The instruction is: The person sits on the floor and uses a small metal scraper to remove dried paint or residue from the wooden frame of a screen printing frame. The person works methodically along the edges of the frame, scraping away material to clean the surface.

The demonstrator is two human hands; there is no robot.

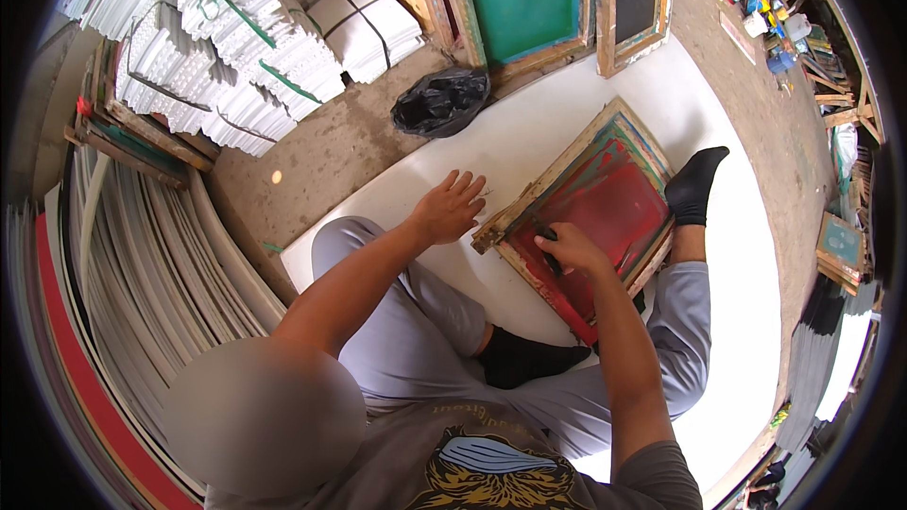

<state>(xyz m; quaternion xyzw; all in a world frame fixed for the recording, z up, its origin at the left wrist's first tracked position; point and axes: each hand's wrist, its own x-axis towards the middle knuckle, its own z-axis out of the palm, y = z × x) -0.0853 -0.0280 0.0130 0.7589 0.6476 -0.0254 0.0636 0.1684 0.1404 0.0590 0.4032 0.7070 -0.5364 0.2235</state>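
Note:
A wooden-framed printing screen (619,194) lies tilted across the white sheet in front of me, its mesh smeared with red ink and traces of green. My right hand (574,247) is closed round a dark, narrow tool (547,238) over the screen's left part; most of the tool is hidden by the fingers, so its kind is unclear. Left of the screen, my left hand (450,208) hovers or rests near the white sheet (378,187) with fingers spread, holding nothing. It is close to the frame's wooden corner but apart from it.
A black plastic bag (440,102) sits beyond the sheet. Green and dark screens (521,0) lean behind it. Strapped stacks of white sheets (227,47) stand far left, with curved boards (161,246) nearer. My socked foot (697,184) is beside the screen. Clutter (775,28) lies far right.

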